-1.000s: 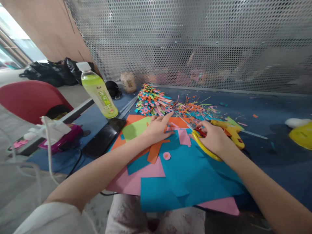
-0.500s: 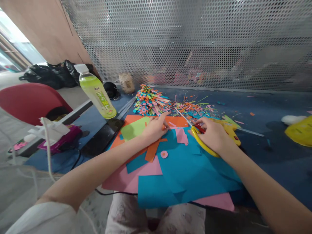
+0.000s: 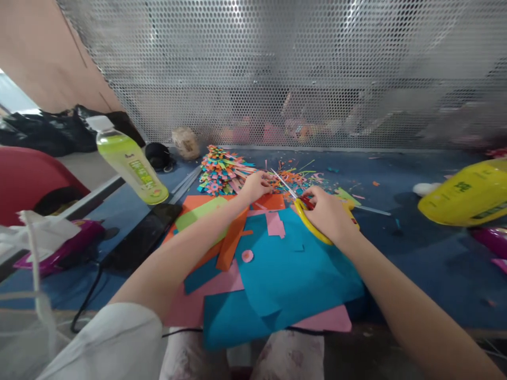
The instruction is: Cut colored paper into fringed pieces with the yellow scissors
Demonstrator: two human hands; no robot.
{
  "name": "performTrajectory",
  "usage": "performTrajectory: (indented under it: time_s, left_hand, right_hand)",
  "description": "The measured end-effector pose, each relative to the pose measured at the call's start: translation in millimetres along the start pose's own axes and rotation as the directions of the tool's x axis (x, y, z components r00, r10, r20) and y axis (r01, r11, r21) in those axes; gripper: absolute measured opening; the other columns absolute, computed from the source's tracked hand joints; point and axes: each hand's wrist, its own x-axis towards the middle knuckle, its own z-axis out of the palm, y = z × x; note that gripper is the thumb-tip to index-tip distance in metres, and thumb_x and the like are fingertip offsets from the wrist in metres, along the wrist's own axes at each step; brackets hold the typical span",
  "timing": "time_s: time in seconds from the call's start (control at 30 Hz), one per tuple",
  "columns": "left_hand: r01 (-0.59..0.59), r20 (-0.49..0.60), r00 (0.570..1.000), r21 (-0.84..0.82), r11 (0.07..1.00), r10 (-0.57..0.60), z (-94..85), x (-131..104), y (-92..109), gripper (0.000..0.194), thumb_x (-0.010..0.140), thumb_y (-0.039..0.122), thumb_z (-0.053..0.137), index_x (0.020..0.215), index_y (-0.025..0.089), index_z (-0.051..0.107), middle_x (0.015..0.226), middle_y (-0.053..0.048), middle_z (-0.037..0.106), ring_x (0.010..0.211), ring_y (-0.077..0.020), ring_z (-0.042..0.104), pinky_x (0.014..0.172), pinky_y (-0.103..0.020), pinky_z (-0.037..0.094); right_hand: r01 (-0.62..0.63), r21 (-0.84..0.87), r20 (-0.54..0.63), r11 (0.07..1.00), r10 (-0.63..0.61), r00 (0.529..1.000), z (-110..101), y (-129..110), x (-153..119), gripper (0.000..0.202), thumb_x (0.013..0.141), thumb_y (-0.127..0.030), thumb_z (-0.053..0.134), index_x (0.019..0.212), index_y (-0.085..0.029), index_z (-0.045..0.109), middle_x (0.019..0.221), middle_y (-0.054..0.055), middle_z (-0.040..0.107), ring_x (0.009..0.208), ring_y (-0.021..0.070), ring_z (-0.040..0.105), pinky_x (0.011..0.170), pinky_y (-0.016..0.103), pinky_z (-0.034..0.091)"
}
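My right hand [image 3: 322, 208] is wrapped round the yellow and red handles of the scissors [image 3: 307, 219], whose blades point up and left. Beside the heap of thin paper scraps [image 3: 295, 179], my left hand [image 3: 257, 186] has its fingers curled together over the orange paper; what they hold, if anything, is too small to make out. A multicoloured paper tree [image 3: 222, 171] lies just left of that hand. Under and in front of both hands are blue sheets [image 3: 293, 269], a pink piece [image 3: 274, 224], a small pink paper flower [image 3: 247, 256] and orange strips [image 3: 229, 245].
On the left are a green drink bottle [image 3: 134, 163], a black phone [image 3: 142, 237] and a tissue pack [image 3: 67, 245]. At the right lies a yellow bottle [image 3: 467, 192]. A perforated metal panel [image 3: 277, 68] stands behind the table.
The view has shifted right. My left hand has moved up and away from the orange strips, to the edge of the scraps. The scissors remain in my right hand.
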Motion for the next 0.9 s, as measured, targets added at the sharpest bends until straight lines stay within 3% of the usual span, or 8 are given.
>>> performTrajectory:
  time_s: [0.17,0.33,0.4,0.5,0.57,0.7,0.8,0.9]
  left_hand:
    - [-0.029,-0.037,0.999,-0.061,0.998,0.027,-8.1,6.4,4.5,0.021,0.073,0.009,0.064,0.092,0.015,0.056,0.077,-0.005,0.074,0.070,-0.0171,0.071,0.066,-0.029,0.057]
    - [-0.125,-0.003,0.992,-0.010,0.992,0.124,-36.7,-33.1,12.7,0.019,0.070,0.008,0.063,0.088,0.015,0.062,0.089,-0.006,0.074,0.087,-0.0176,0.071,0.077,-0.028,0.055]
    - [-0.229,0.129,0.969,0.155,0.961,0.210,-50.7,-58.7,15.5,0.018,0.073,0.014,0.063,0.090,0.017,0.064,0.089,-0.004,0.075,0.087,-0.0172,0.071,0.079,-0.028,0.054]
    - [-0.284,0.326,0.928,0.304,0.909,0.181,-67.5,-95.4,20.5,0.018,0.077,0.026,0.065,0.094,0.021,0.066,0.093,-0.002,0.075,0.088,-0.0181,0.070,0.083,-0.030,0.052]
    - [-0.299,0.433,0.894,0.384,0.874,0.116,-73.3,-113.2,24.1,0.031,0.074,0.034,0.070,0.103,0.024,0.066,0.100,-0.002,0.075,0.093,-0.0212,0.069,0.083,-0.031,0.051]
    - [-0.232,0.422,0.905,0.406,0.884,0.044,-74.0,-128.5,26.2,0.041,0.072,0.028,0.070,0.113,0.026,0.065,0.101,-0.002,0.075,0.095,-0.0226,0.069,0.083,-0.030,0.051]
    - [-0.196,0.403,0.914,0.319,0.927,0.054,-70.7,-129.6,21.2,0.047,0.078,0.021,0.062,0.124,0.027,0.060,0.098,-0.002,0.075,0.092,-0.0192,0.070,0.086,-0.029,0.050]
    - [-0.186,0.372,0.925,0.264,0.946,0.078,-67.5,-130.4,14.0,0.044,0.079,0.017,0.058,0.122,0.024,0.061,0.095,-0.002,0.075,0.088,-0.0170,0.070,0.084,-0.028,0.052]
  right_hand:
    - [0.017,-0.016,0.001,1.000,-0.017,1.000,3.0,0.8,-0.5,0.026,0.077,-0.038,0.062,0.096,-0.020,0.060,0.079,0.008,0.071,0.074,0.0254,0.065,0.057,0.030,0.037]
    - [0.025,-0.001,0.025,1.000,-0.025,0.999,5.0,-2.8,-2.8,0.024,0.076,-0.035,0.062,0.096,-0.021,0.060,0.078,0.007,0.071,0.073,0.0248,0.065,0.057,0.030,0.040]
    - [0.021,0.001,0.044,1.000,-0.021,0.999,5.1,-5.3,-4.2,0.023,0.076,-0.033,0.062,0.096,-0.021,0.061,0.082,0.008,0.072,0.077,0.0258,0.066,0.059,0.030,0.042]
    - [0.030,-0.010,0.072,0.999,-0.029,0.997,6.3,-8.3,-6.3,0.024,0.077,-0.031,0.060,0.099,-0.020,0.061,0.087,0.010,0.073,0.081,0.0272,0.068,0.062,0.031,0.044]
    - [0.046,-0.020,0.087,0.999,-0.045,0.995,9.0,-9.0,-7.5,0.027,0.077,-0.032,0.060,0.101,-0.019,0.062,0.088,0.012,0.074,0.080,0.0273,0.068,0.061,0.031,0.045]
    - [0.057,-0.035,0.117,0.998,-0.053,0.992,16.3,-9.3,-10.1,0.029,0.077,-0.036,0.061,0.100,-0.019,0.062,0.086,0.012,0.073,0.074,0.0251,0.067,0.055,0.029,0.041]
    - [0.054,-0.045,0.140,0.998,-0.047,0.989,19.7,-11.1,-12.6,0.027,0.077,-0.038,0.060,0.098,-0.020,0.063,0.077,0.009,0.072,0.066,0.0230,0.066,0.051,0.027,0.038]
    - [0.049,-0.047,0.160,0.998,-0.041,0.986,21.0,-14.2,-14.3,0.025,0.077,-0.037,0.060,0.097,-0.021,0.062,0.072,0.007,0.071,0.064,0.0232,0.065,0.050,0.027,0.037]
